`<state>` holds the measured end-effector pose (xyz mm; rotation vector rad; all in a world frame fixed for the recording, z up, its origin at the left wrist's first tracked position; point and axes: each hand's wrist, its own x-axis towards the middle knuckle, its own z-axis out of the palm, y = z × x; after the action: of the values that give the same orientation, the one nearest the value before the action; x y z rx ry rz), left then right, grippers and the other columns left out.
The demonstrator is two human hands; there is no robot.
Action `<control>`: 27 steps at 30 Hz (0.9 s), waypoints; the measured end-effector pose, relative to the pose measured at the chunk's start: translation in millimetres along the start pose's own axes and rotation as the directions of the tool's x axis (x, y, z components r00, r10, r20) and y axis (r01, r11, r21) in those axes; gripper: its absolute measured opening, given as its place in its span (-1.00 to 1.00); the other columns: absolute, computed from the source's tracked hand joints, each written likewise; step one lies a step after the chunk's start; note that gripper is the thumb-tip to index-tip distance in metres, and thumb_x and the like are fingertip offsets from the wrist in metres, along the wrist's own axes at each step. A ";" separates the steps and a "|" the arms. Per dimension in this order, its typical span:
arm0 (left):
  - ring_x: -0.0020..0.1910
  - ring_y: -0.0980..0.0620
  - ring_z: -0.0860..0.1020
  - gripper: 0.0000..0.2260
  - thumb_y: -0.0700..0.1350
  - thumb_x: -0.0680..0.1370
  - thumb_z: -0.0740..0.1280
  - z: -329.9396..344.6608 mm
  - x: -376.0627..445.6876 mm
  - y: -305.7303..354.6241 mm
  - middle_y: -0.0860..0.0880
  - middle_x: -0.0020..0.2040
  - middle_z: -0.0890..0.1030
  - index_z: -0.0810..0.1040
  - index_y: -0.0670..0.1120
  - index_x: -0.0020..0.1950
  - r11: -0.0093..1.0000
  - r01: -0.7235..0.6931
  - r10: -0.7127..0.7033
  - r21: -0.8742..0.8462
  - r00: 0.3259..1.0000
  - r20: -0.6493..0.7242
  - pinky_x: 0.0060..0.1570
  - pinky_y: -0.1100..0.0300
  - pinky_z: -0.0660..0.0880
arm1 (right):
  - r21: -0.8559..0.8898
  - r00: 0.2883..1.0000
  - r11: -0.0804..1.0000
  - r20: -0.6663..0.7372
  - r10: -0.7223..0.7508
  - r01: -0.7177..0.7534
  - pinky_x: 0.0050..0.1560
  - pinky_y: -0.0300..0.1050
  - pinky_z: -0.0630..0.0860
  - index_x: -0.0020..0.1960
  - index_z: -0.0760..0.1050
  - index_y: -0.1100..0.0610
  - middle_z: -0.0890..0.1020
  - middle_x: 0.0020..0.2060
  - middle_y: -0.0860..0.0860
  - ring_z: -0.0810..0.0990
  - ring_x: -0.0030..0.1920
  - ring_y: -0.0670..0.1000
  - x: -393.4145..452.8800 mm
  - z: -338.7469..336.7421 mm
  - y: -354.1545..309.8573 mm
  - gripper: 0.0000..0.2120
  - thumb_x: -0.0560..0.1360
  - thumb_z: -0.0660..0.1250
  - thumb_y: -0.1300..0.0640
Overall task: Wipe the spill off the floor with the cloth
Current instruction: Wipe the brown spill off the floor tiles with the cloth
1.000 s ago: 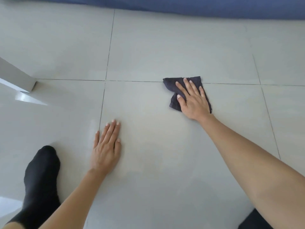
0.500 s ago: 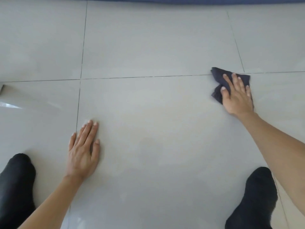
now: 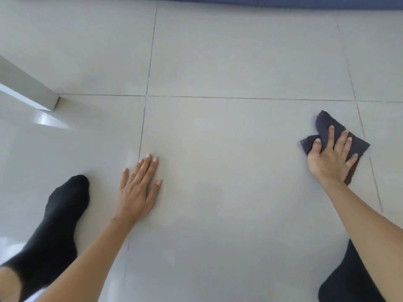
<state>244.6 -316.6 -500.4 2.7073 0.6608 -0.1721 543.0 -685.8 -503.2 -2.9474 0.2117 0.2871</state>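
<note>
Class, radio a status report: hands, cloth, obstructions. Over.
Left hand flat on grey tiled floor. Right hand presses crumpled dark grey cloth down. Spill not discernible. Black sock, grey furniture leg at left, away from cloth.

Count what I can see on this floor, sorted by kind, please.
Hands: 2, the left hand flat on the floor, the right hand pressing the cloth
Feet in black socks: 2, the left foot and the right foot
Cloths: 1, dark
Furniture legs: 1, the grey leg
Total: 6
</note>
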 end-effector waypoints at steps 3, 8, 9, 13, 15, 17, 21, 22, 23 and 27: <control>0.53 0.16 -0.05 -0.45 0.22 0.58 -0.10 -9.0 -19.6 -26.6 0.18 0.56 -0.03 0.01 0.13 0.57 0.998 0.032 -0.033 0.051 0.999 0.031 0.47 0.00 -0.11 | -0.013 0.998 0.998 0.012 -0.054 0.054 0.50 0.26 -0.18 0.58 -0.14 -0.07 -0.13 0.58 0.04 -0.16 0.57 0.03 -28.5 11.5 -33.4 -0.43 0.61 -0.16 -0.15; 0.54 0.12 0.00 -0.47 0.18 0.60 -0.06 -6.9 -41.3 -47.6 0.14 0.57 0.00 0.01 0.10 0.57 0.996 0.061 -0.061 0.070 0.998 -0.003 0.48 -0.03 -0.04 | -0.016 0.986 0.986 0.018 -0.163 0.163 0.49 0.25 -0.20 0.58 -0.13 -0.07 -0.13 0.58 0.03 -0.16 0.57 0.03 -70.0 34.3 -114.8 -0.44 0.62 -0.12 -0.13; 0.54 0.13 0.01 -0.47 0.17 0.60 -0.05 -5.7 -41.1 -47.4 0.14 0.57 0.01 0.01 0.12 0.57 0.996 0.064 -0.064 0.059 0.998 -0.011 0.48 -0.03 -0.04 | -0.019 0.983 0.983 0.013 -0.185 0.185 0.50 0.25 -0.20 0.58 -0.12 -0.07 -0.13 0.58 0.04 -0.16 0.57 0.03 -75.8 38.8 -132.3 -0.44 0.62 -0.12 -0.13; 0.54 0.15 0.03 -0.48 0.17 0.60 -0.01 -5.0 -39.5 -48.6 0.16 0.57 0.02 0.02 0.15 0.56 0.998 0.067 -0.067 0.019 0.998 -0.015 0.49 0.02 -0.07 | -0.029 0.949 0.949 0.029 -0.313 0.313 0.50 0.23 -0.21 0.58 -0.11 -0.06 -0.12 0.58 0.04 -0.15 0.57 0.03 -102.5 57.2 -213.1 -0.44 0.61 -0.11 -0.13; 0.54 0.14 0.05 -0.48 0.16 0.60 0.01 -5.8 -39.4 -48.9 0.15 0.57 0.03 0.04 0.15 0.56 0.998 0.066 -0.066 -0.004 0.998 -0.016 0.49 0.03 -0.08 | -0.033 0.915 0.915 0.039 -0.401 0.402 0.50 0.23 -0.20 0.58 -0.09 -0.06 -0.10 0.58 0.04 -0.14 0.57 0.03 -121.6 68.7 -259.2 -0.43 0.61 -0.10 -0.13; 0.54 0.14 0.06 -0.48 0.16 0.60 0.03 -6.2 -38.5 -48.4 0.14 0.57 0.04 0.06 0.14 0.56 0.998 0.059 -0.059 -0.008 0.998 -0.023 0.49 0.04 -0.09 | -0.036 0.867 0.866 0.046 -0.496 0.498 0.50 0.22 -0.20 0.58 -0.06 -0.05 -0.08 0.58 0.04 -0.11 0.57 0.04 -142.3 80.4 -301.1 -0.43 0.60 -0.09 -0.13; 0.53 0.15 0.06 -0.48 0.16 0.59 0.05 -7.2 -38.1 -48.8 0.11 0.56 0.09 0.11 0.12 0.55 0.998 0.069 -0.069 -0.005 0.997 -0.041 0.48 0.06 -0.09 | -0.013 0.766 0.768 0.085 -0.637 0.640 0.50 0.22 -0.21 0.58 -0.04 -0.07 -0.06 0.58 0.04 -0.09 0.57 0.04 -178.0 99.5 -358.8 -0.44 0.60 -0.08 -0.13; 0.53 0.15 0.06 -0.48 0.17 0.60 0.05 -6.8 -37.8 -48.1 0.11 0.56 0.08 0.11 0.12 0.55 0.998 0.067 -0.067 0.001 0.997 -0.040 0.48 0.06 -0.10 | -0.009 0.741 0.744 0.096 -0.665 0.668 0.49 0.22 -0.21 0.58 -0.03 -0.07 -0.05 0.58 0.04 -0.08 0.57 0.04 -184.9 102.6 -367.3 -0.44 0.60 -0.08 -0.13; 0.53 0.15 0.05 -0.48 0.17 0.60 0.04 -6.8 -37.3 -47.9 0.11 0.57 0.08 0.10 0.12 0.56 0.998 0.065 -0.065 0.004 0.997 -0.039 0.48 0.07 -0.11 | -0.006 0.713 0.717 0.106 -0.693 0.697 0.49 0.22 -0.21 0.57 -0.02 -0.08 -0.04 0.58 0.04 -0.07 0.57 0.04 -191.9 105.3 -374.5 -0.44 0.59 -0.07 -0.12; 0.53 0.15 0.06 -0.48 0.16 0.60 0.07 -5.0 -36.3 -49.9 0.11 0.56 0.11 0.13 0.12 0.55 0.998 0.065 -0.065 -0.002 0.997 -0.051 0.48 0.07 -0.11 | -0.017 0.593 0.597 0.136 -0.794 0.802 0.49 0.21 -0.16 0.57 0.02 -0.07 0.00 0.58 0.04 -0.03 0.57 0.04 -210.2 110.9 -384.0 -0.44 0.59 -0.02 -0.12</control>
<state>189.3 -288.7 -503.8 2.6995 0.7641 -0.1186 379.4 -264.9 -507.5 -2.7159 -1.1556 0.3176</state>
